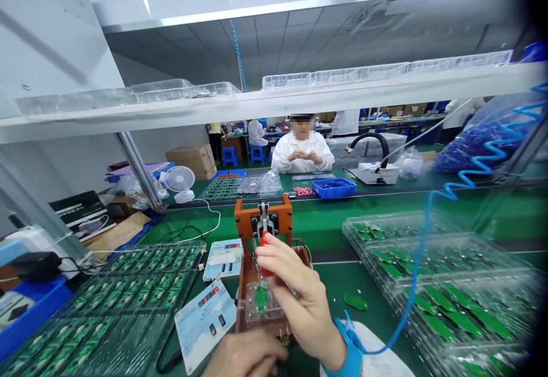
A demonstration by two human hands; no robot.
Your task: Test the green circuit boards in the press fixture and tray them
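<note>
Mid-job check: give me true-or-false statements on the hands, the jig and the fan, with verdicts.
The right hand grips the red handle of the orange jig. True.
The left hand holds a tray of boards. False: it sits low at the jig's base.
A green board lies in the jig's clear holder. True.
The white fan stands on the right side. False: it stands at the back left.

The right hand (295, 297) closes its fingers (274, 254) around the red plastic lever knob (264, 239) of an orange box-shaped clamp fixture (245, 221) on the green table (329, 226). A small green circuit board (261, 297) sits under the fixture's clear plate. The left hand (246, 357) rests curled at the fixture's near base. Clear plastic trays of green boards (128, 297) flank both sides.
</note>
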